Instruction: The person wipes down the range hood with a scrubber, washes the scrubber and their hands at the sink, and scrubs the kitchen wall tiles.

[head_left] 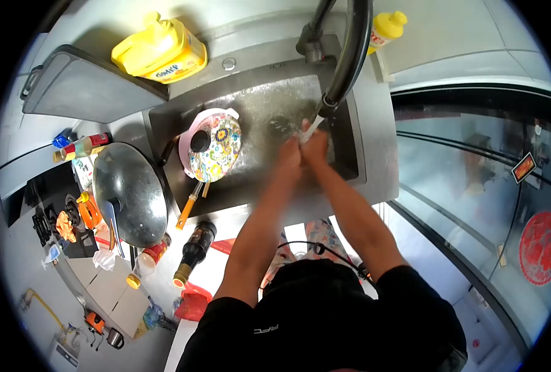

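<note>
The left hand (291, 150) and right hand (314, 147) are close together and touching; I cannot tell if the fingers are wide or narrow, or if they hold anything; a thin, white stream of water (313, 129) falls on them from the black tap (349, 59), at the right side of the sink (365, 142); the sink is wet, grey metal; at its left sits a pink pot (188, 146) with a flowery top (224, 146); farther left is a big, round glass lid (133, 186); a yellow jug (162, 53) stands on the far side.
</note>
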Tool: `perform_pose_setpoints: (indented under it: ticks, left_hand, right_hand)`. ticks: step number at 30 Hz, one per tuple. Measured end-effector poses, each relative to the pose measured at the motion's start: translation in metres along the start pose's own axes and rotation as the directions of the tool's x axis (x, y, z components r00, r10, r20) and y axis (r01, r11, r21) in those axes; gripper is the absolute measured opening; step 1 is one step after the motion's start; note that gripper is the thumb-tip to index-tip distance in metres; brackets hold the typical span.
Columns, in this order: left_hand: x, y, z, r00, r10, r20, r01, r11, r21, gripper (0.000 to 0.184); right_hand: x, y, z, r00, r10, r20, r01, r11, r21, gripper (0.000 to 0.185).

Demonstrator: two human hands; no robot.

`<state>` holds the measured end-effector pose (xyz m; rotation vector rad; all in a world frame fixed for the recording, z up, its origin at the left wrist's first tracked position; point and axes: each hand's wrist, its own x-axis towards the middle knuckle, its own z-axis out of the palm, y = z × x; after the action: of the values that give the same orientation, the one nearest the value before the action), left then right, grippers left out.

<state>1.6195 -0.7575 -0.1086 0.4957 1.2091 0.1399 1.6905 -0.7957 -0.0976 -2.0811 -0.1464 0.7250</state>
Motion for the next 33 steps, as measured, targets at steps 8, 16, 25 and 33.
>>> perform_pose_setpoints:
  ticks: [8, 16, 25, 33]
  left_hand:
    - [0.033, -0.025, -0.024, 0.96, 0.259, 0.106, -0.279, 0.866, 0.414, 0.039]
    - [-0.048, 0.022, -0.02, 0.982, 0.048, 0.181, 0.02, 0.936, -0.353, 0.071]
    - [-0.077, 0.043, -0.037, 0.973, 0.063, 0.224, 0.001, 0.961, -0.275, 0.076]
    - [-0.044, 0.087, -0.036, 0.943, 0.333, -0.029, -0.332, 0.943, 0.031, 0.039]
  right_hand:
    - [0.018, 0.031, 0.015, 0.999, -0.019, -0.045, 0.023, 0.997, 0.072, 0.053]
    - [-0.022, 0.016, -0.01, 0.805, 0.134, 0.578, -0.569, 0.45, 0.689, 0.043]
    - [-0.026, -0.023, -0.021, 0.846, 0.068, 0.528, -0.527, 0.252, 0.812, 0.018]
    - [-0.007, -0.002, -0.025, 0.896, 0.096, 0.434, -0.433, 0.404, 0.806, 0.01]
